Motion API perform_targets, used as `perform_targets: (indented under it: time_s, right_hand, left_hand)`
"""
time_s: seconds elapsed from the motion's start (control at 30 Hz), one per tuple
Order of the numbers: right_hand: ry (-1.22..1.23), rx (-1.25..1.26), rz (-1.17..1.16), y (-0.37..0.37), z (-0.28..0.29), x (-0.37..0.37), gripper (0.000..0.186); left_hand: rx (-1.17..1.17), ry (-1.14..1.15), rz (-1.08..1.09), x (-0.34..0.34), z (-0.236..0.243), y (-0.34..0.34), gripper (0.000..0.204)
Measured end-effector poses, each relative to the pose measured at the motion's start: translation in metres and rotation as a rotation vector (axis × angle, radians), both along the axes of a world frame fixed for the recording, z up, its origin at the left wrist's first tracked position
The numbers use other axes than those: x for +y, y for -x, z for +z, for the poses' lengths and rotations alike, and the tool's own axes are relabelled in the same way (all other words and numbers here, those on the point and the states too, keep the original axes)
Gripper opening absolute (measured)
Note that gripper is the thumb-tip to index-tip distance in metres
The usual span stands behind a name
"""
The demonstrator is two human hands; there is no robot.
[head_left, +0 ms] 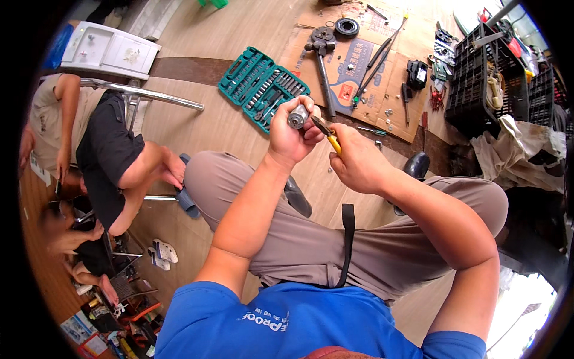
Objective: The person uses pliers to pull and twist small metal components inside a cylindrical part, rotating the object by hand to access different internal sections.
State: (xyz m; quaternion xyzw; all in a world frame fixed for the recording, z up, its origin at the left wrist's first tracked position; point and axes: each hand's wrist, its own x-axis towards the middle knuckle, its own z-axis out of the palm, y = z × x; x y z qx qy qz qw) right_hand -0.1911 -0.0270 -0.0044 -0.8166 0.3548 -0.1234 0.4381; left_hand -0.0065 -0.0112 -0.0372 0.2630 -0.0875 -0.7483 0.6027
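My left hand (284,137) is wrapped round a short silver metal cylinder (297,117), its round end turned toward me. Close to its right side, my right hand (360,160) grips a pair of pliers (333,142) with yellow handles. The dark jaws of the pliers point at the cylinder; I cannot tell whether they touch it. Just beyond my left hand lies an opened green socket set case (256,90) with several sockets and bits. A hammer (323,75) rests on the flattened cardboard (373,78) past my hands.
On the cardboard lie a black ring-shaped part (347,27), a black boxy part (417,73) and a screwdriver (407,103). Black plastic crates (487,75) and a pale cloth sack (519,146) stand at the right. People sit at the left, beside a metal-framed chair (143,91).
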Motion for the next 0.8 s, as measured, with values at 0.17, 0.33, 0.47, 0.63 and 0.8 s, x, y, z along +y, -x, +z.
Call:
perform_targets:
  time_s: [0.17, 0.33, 0.47, 0.63, 0.8]
  right_hand:
    - [0.090, 0.045, -0.044, 0.0011, 0.0014, 0.0008, 0.039]
    - [0.107, 0.038, -0.048, 0.0035, 0.0013, 0.0030, 0.041]
    - [0.128, 0.036, -0.059, 0.0046, -0.0004, 0.0033, 0.040]
    - [0.096, 0.080, -0.062, 0.0043, 0.0011, 0.0013, 0.038]
    - [0.112, 0.123, -0.071, 0.0048, 0.0011, 0.0017, 0.038]
  left_hand:
    - [-0.035, 0.129, -0.034, -0.0030, 0.0040, -0.0004, 0.026]
    - [-0.124, 0.230, -0.052, -0.0048, 0.0050, -0.0024, 0.029]
    - [-0.117, 0.201, -0.006, -0.0047, 0.0005, -0.0030, 0.028]
    - [-0.152, 0.026, 0.125, -0.0047, 0.0014, -0.0008, 0.030]
    - [-0.121, -0.061, 0.197, -0.0051, -0.0006, -0.0001, 0.035]
